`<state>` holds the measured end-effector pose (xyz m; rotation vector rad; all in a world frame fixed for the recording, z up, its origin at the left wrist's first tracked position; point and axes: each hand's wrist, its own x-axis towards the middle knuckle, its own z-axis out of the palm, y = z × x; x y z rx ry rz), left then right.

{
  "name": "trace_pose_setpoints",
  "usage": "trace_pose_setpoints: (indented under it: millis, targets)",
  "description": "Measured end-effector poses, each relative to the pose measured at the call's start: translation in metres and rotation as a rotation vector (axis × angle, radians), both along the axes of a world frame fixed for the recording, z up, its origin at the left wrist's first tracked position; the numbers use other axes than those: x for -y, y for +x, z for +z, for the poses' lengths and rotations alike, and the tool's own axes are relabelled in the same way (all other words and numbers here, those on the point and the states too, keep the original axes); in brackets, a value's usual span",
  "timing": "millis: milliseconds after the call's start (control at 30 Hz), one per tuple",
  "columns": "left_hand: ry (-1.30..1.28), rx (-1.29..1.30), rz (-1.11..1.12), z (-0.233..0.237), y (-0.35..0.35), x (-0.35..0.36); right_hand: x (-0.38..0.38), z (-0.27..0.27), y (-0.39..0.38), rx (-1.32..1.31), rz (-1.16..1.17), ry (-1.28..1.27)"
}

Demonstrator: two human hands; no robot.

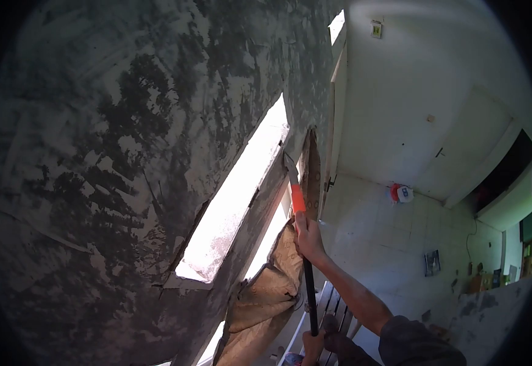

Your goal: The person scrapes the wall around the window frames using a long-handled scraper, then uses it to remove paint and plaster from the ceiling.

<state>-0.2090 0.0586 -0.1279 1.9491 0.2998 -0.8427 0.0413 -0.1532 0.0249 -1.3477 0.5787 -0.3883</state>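
A long black pole (309,299) with an orange section (298,198) and a pale tip (290,163) reaches up to the edge of a bright window opening (235,201). My right hand (308,236) grips the pole just below the orange part, arm stretched up. At the bottom of the view my left hand (312,346) holds the pole's lower end. The tip rests against the grey, patchy plastered wall (125,152) by the window frame. Brown paper (266,296) hangs crumpled below the opening, and another strip (312,171) stands beside the tip.
A white wall with a closed door (461,146) lies to the right above a pale tiled floor (375,238). A red and white object (400,193) sits at the wall's foot. A dark framed item (432,262) lies on the tiles. White slats (334,305) are below my arms.
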Motion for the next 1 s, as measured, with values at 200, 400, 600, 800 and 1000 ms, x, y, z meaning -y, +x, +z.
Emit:
trace_pose_setpoints:
  millis: [200,400,600,800,1000]
  targets:
    - [0.130,0.008,0.130,-0.010,-0.045,-0.030,-0.030,-0.010,-0.016,-0.024,0.007,0.139]
    - [0.017,0.115,-0.198,0.066,0.066,0.001,0.059,0.026,0.063,0.029,-0.132,0.146]
    - [-0.078,-0.033,0.033,0.070,-0.008,0.024,0.023,0.029,0.000,-0.009,0.027,0.136]
    - [-0.062,-0.140,0.144,0.070,-0.037,-0.012,-0.010,0.027,-0.015,-0.016,0.015,0.071]
    - [-0.007,0.051,0.014,0.071,-0.024,-0.001,0.009,0.034,-0.009,-0.056,-0.020,0.134]
